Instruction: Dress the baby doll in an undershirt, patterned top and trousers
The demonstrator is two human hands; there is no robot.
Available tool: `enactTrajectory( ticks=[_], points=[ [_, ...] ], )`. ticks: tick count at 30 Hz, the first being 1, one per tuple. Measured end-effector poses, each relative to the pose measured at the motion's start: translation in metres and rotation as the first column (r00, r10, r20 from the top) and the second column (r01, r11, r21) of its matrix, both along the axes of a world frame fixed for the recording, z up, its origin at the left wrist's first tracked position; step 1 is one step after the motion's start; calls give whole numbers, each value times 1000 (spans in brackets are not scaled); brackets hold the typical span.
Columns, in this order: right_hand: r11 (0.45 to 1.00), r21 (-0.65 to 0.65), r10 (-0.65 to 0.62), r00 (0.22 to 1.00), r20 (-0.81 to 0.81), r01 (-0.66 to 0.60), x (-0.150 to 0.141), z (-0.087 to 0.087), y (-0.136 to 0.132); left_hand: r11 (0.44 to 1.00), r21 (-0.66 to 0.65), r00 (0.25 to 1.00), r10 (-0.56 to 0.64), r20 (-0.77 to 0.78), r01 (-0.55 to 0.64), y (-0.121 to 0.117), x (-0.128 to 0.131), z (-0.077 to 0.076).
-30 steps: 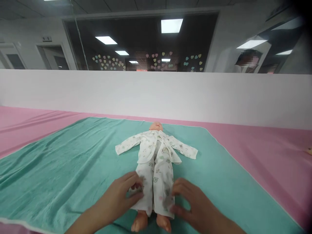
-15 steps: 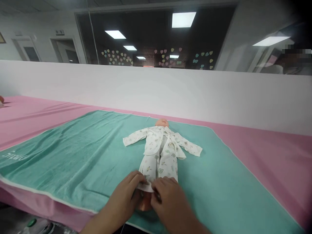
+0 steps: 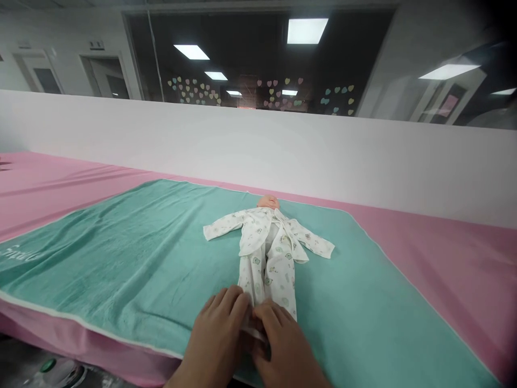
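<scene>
A baby doll (image 3: pixel 269 202) lies on its back on a teal blanket (image 3: pixel 161 258), its head at the far end. It wears a white printed jacket (image 3: pixel 254 231) with sleeves spread and white printed trousers (image 3: pixel 280 275). Near the blanket's front edge, my left hand (image 3: pixel 220 326) is closed on one side of the cuff of the left-hand trouser leg. My right hand (image 3: pixel 280 334) pinches the other side of that cuff. Between my fingers the hem shows only in part. The doll's foot is hidden behind my hands.
Pink cloth (image 3: pixel 444 242) covers the table under the blanket. A low white wall (image 3: pixel 258 145) runs along the back, with a dark window (image 3: pixel 258 59) above it. Below the front edge at left is a clear container with a green cap (image 3: pixel 48 365).
Both hands have moved slightly nearer to me with the cuff, and the left-hand trouser leg looks straighter. The doll's foot, visible before, is now covered.
</scene>
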State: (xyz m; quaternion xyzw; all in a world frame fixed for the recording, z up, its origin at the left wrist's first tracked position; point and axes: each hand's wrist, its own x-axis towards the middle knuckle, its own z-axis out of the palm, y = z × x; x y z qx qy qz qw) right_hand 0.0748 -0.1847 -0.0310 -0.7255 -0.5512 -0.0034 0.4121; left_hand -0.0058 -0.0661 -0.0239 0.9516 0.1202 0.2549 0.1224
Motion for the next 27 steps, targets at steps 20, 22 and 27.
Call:
enactTrajectory(
  ticks=[20, 22, 27],
  points=[
    [992, 2, -125, 985, 122, 126, 37, -40, -61, 937, 105, 942, -330, -57, 334, -25, 16, -2],
    [992, 58, -115, 992, 51, 112, 32, -31, -58, 942, 83, 945, -320, -67, 325, -27, 19, -2],
    [986, 152, 57, 995, 79, -68, 21, 5, -57, 944, -17, 944, -331, -6, 331, -33, 21, 0]
  ],
)
